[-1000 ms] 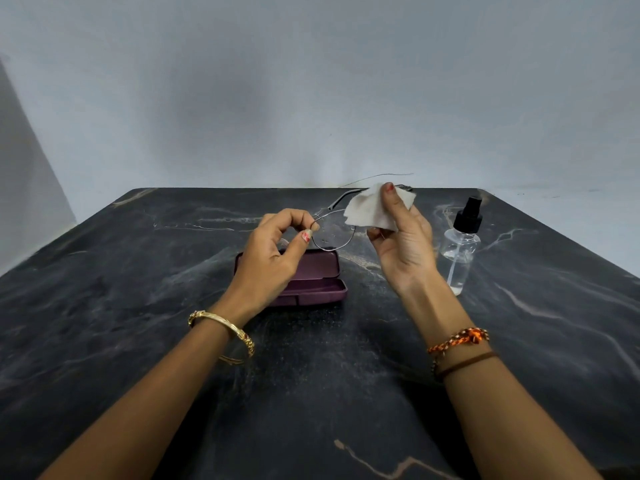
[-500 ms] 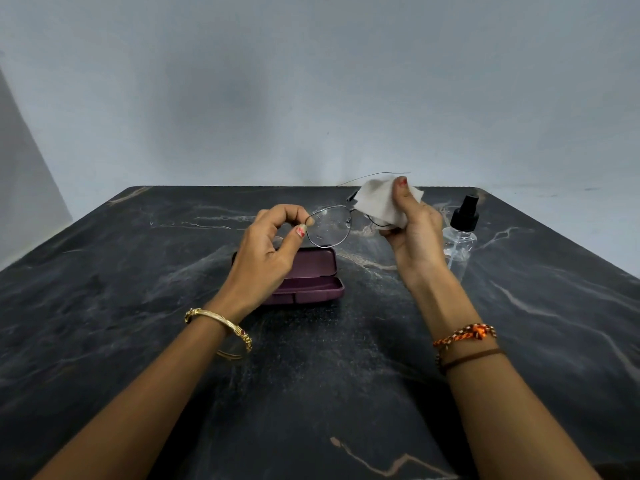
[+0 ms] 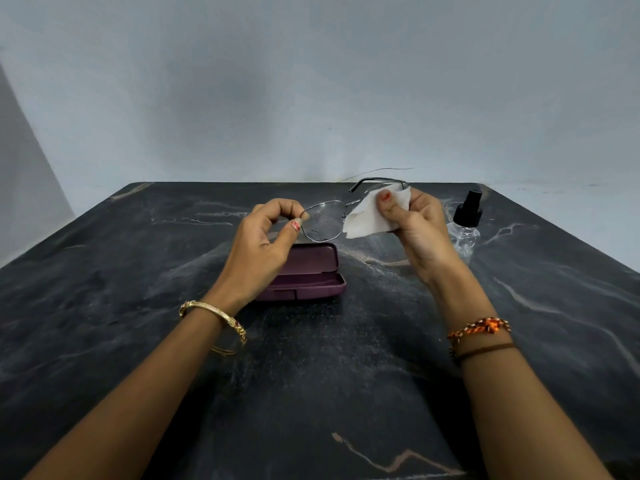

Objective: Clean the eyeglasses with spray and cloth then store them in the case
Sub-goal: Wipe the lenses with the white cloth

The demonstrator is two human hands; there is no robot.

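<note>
Here, above the dark marbled stone surface [image 3: 311, 375], the left hand [image 3: 263, 251] pinches the rim of the thin metal-framed eyeglasses [image 3: 322, 221] between thumb and forefinger, holding them in the air over the closed plum-coloured hard case [image 3: 311, 271]. The right hand [image 3: 422, 230] grips the white folded cloth [image 3: 370, 216], thumb pressed onto it, fingers curled behind it, against the frame's right lens. A clear spray bottle with a black nozzle [image 3: 465, 220] stands upright just beside the right hand.
</note>
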